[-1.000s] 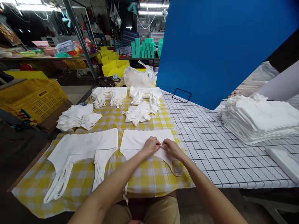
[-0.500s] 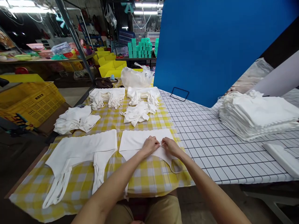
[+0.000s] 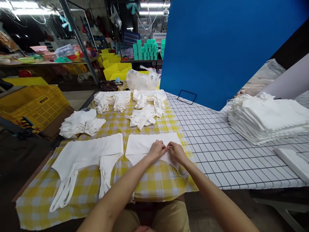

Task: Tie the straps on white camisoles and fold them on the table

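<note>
A white strappy top (image 3: 138, 144) lies flat before me on the yellow checked cloth (image 3: 154, 185), its straight band edge facing away. My left hand (image 3: 156, 150) and my right hand (image 3: 176, 152) meet over its right half, fingertips pinched close together on a small bit of its fabric. Exactly which part they grip is partly hidden by the fingers. One thin strap (image 3: 182, 173) curves out below my right hand. To the left, a second white top (image 3: 96, 149) is spread out with its straps trailing toward the front edge.
Behind are folded stacks of white tops (image 3: 113, 96) and a loose white heap (image 3: 145, 116); another heap (image 3: 80, 122) sits left. A blue board (image 3: 212, 54) stands over the grid-patterned cloth (image 3: 210, 154). At right is a tall white garment stack (image 3: 272, 117). A yellow crate (image 3: 41, 106) stands left.
The view has shifted slightly. Both hands stay at nearly the same spot on the top, with the fingertips drawn a little closer together.
</note>
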Tool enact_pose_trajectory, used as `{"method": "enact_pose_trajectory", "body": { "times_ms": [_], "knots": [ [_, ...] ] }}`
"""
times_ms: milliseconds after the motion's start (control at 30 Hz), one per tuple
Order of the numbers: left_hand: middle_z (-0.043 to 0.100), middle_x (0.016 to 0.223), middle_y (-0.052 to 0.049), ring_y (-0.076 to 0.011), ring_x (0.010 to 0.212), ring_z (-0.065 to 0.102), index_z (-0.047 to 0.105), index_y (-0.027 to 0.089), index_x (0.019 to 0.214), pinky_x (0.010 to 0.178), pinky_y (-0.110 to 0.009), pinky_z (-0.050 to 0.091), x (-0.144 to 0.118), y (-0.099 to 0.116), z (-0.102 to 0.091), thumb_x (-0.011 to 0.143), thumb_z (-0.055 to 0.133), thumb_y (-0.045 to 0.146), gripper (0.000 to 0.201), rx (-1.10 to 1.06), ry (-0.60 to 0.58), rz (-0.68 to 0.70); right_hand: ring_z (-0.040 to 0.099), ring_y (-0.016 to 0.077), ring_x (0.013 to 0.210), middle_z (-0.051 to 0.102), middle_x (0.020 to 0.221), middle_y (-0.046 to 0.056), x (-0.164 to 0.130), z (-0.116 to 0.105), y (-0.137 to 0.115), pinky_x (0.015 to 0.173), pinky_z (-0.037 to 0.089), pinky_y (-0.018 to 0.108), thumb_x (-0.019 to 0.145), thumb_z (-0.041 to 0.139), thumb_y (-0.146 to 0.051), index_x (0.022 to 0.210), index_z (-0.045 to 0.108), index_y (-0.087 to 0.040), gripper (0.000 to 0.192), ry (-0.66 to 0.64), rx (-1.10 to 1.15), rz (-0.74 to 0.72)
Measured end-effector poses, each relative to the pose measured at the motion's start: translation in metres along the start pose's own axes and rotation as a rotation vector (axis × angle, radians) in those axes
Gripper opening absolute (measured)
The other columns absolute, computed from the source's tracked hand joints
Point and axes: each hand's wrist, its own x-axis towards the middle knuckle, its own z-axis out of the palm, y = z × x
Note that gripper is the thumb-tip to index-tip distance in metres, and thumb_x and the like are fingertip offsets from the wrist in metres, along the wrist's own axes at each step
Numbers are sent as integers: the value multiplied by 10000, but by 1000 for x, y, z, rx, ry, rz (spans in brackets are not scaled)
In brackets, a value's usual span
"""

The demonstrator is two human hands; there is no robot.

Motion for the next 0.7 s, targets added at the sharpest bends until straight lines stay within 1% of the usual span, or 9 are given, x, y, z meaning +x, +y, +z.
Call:
{"method": "enact_pose_trajectory", "body": {
  "times_ms": [67, 133, 233, 333, 433, 533, 600, 633, 700],
  "knots": [
    [601, 867, -36, -179, 887, 485, 691, 185, 826, 799, -270, 413, -4, -2, -3, 796, 523, 210, 173, -24, -4, 34, 477, 135, 539, 499, 555, -27, -12, -7, -1, 528, 358, 249, 768, 428, -244, 775, 503, -196, 89, -12, 160, 77],
    [593, 919, -30, -174, 904, 483, 686, 203, 907, 832, -270, 407, -12, -4, -7, 784, 513, 174, 214, -27, -15, 74, 456, 127, 487, 455, 513, -57, -31, -17, -1, 500, 367, 248, 763, 470, -357, 848, 504, -192, 188, -18, 402, 152],
    [563, 1003, -31, -178, 941, 479, 655, 239, 1013, 875, -294, 397, -24, -6, -12, 779, 495, 166, 292, 26, -53, 146, 461, 127, 515, 444, 531, -48, -70, -26, 1, 527, 388, 257, 745, 504, -451, 850, 522, -179, 293, 62, 599, 187],
    [519, 1109, -49, -202, 1034, 455, 602, 247, 1106, 919, -332, 380, -35, -7, -12, 793, 473, 184, 344, 89, -76, 198, 518, 155, 602, 513, 613, -3, -111, -20, 11, 592, 430, 283, 754, 487, -479, 871, 534, -178, 326, 167, 559, 227],
    [486, 1192, -73, -219, 1113, 426, 551, 217, 1172, 961, -354, 357, -40, -5, -14, 802, 460, 197, 382, 100, -86, 226, 578, 203, 739, 606, 820, 71, -145, -4, 22, 687, 466, 339, 738, 492, -494, 918, 533, -187, 358, 239, 473, 273],
    [457, 1267, -96, -196, 1156, 427, 485, 167, 1241, 1000, -315, 333, -47, -7, -22, 805, 443, 188, 439, 14, -118, 219, 564, 250, 922, 603, 1013, 109, -168, 11, 25, 810, 440, 395, 731, 509, -459, 959, 544, -198, 348, 366, 325, 212],
    [432, 1317, -98, -176, 1205, 400, 424, 149, 1291, 1037, -298, 294, -58, -15, -32, 805, 415, 159, 486, -33, -85, 158, 540, 257, 984, 594, 1048, 113, -180, 20, 20, 841, 424, 398, 752, 490, -423, 974, 555, -200, 321, 409, 276, 157],
    [422, 1337, -92, -169, 1232, 377, 400, 150, 1308, 1055, -302, 270, -65, -20, -37, 804, 398, 142, 504, -33, -55, 115, 548, 253, 968, 605, 1025, 111, -184, 25, 15, 830, 430, 390, 765, 474, -413, 955, 567, -199, 301, 370, 288, 146],
    [413, 1359, -80, -164, 1269, 338, 386, 152, 1316, 1083, -327, 222, -86, -33, -45, 799, 371, 112, 519, 12, -8, 19, 586, 242, 875, 644, 918, 97, -189, 42, 5, 786, 451, 372, 775, 462, -410, 867, 603, -198, 271, 138, 359, 160]
  ]
}}
